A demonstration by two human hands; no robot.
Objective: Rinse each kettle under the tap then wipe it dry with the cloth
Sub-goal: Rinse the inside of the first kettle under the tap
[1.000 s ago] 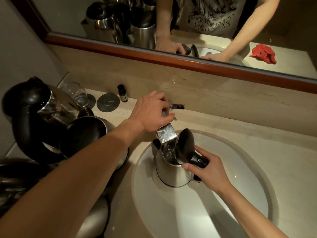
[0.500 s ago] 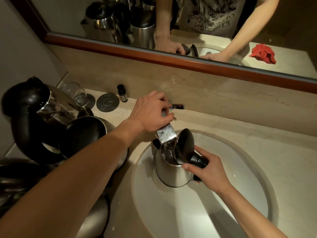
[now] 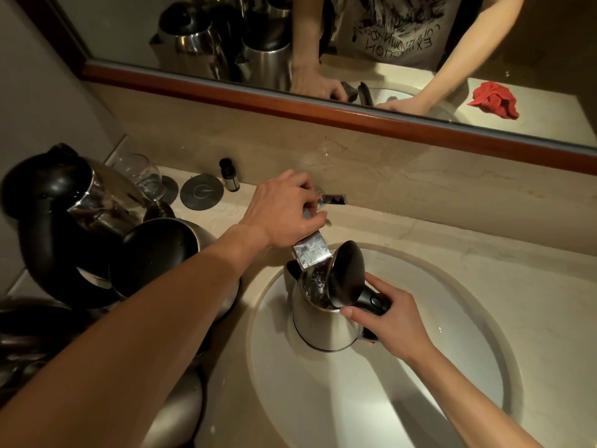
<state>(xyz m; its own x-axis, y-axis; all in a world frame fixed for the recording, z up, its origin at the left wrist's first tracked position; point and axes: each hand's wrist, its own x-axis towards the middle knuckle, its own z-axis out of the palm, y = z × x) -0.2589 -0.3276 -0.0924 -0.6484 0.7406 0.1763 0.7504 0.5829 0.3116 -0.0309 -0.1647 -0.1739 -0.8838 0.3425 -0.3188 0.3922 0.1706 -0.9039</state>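
A steel kettle (image 3: 323, 324) with its black lid flipped up stands in the white sink basin (image 3: 452, 350), right under the chrome tap spout (image 3: 311, 252). Water shows inside the kettle's mouth. My right hand (image 3: 392, 324) grips the kettle's black handle. My left hand (image 3: 284, 211) is curled over the tap's lever at the back of the spout. The red cloth (image 3: 494, 100) shows only as a reflection in the mirror, lying on the counter to the right of the sink.
Several more steel kettles with black lids crowd the counter at the left (image 3: 74, 215). A drinking glass (image 3: 142, 176), a round grey coaster (image 3: 202, 192) and a small dark bottle (image 3: 230, 176) stand by the back wall. A wood-framed mirror (image 3: 323, 114) hangs above.
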